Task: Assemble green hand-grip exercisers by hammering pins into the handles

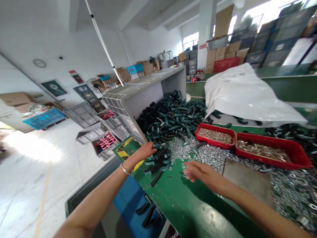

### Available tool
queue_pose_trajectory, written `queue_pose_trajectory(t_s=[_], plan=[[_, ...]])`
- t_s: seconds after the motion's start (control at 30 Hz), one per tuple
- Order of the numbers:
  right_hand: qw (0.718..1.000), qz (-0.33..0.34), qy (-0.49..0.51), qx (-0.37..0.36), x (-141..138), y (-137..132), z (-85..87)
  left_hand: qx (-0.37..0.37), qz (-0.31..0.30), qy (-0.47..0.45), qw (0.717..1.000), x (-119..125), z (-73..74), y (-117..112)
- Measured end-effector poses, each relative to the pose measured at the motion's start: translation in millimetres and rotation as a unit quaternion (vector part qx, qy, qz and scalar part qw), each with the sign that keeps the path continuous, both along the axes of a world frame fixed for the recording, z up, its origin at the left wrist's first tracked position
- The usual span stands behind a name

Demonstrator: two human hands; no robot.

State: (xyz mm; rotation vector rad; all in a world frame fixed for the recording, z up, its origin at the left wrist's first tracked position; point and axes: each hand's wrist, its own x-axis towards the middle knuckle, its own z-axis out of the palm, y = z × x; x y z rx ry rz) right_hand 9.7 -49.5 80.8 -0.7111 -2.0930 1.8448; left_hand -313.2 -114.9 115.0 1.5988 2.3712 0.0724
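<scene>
My left hand [146, 151] reaches to the near edge of a heap of dark green metal parts with black grips [173, 114]. Its fingers are closed against a small stack of these parts [158, 160]; whatever lies between the fingertips is hidden. My right hand [198, 173] hovers over the green tabletop [180, 198], beside a spread of small shiny nuts [183, 152]. Its fingers curl together, and anything held there is too small to name. A single part [156, 178] lies by the table's edge.
A grey crate [148, 86] lies on its side behind the heap. Two red trays [215, 143] of small metal pieces stand at right, near a flat metal plate [247, 180] and a white sack [247, 94]. Below the left edge, a blue surface [128, 198] holds more parts.
</scene>
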Motion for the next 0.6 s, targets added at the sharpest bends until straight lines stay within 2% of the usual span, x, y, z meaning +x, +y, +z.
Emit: queue_pose_trajectory(t_s=[0.03, 0.1, 0.13, 0.2, 0.3, 0.4, 0.5, 0.6], plan=[[0.999, -0.014, 0.046, -0.011, -34.9, -2.0, -5.7, -0.004, -0.003, -0.003, 1.0, -0.1, -4.9, 2.6], [0.996, -0.047, 0.076, -0.002, -97.1, -2.9, -18.1, -0.017, -0.014, -0.014, 1.0, -2.7, -11.6, 7.6], [0.995, -0.053, 0.08, 0.002, -119.8, -3.2, -22.8, -0.026, -0.02, -0.023, 0.999, -5.6, -13.3, 9.4], [0.995, -0.058, 0.076, 0.011, -144.2, -7.1, -26.4, -0.046, -0.033, -0.045, 0.997, -13.1, -13.4, 9.8], [0.995, -0.061, 0.071, 0.035, -138.3, -27.3, -19.6, -0.056, -0.042, -0.069, 0.995, -19.4, -10.5, -2.4], [0.99, -0.041, 0.054, 0.126, -113.9, -62.7, -14.8, -0.023, -0.062, -0.099, 0.993, -12.0, -12.8, -30.6], [0.976, -0.001, 0.034, 0.217, -94.8, -95.1, -23.5, 0.016, -0.054, -0.115, 0.992, 1.3, -22.7, -63.8], [0.963, 0.039, 0.032, 0.263, -76.6, -106.4, -36.4, 0.005, -0.039, -0.13, 0.991, 8.4, -23.9, -89.5]])
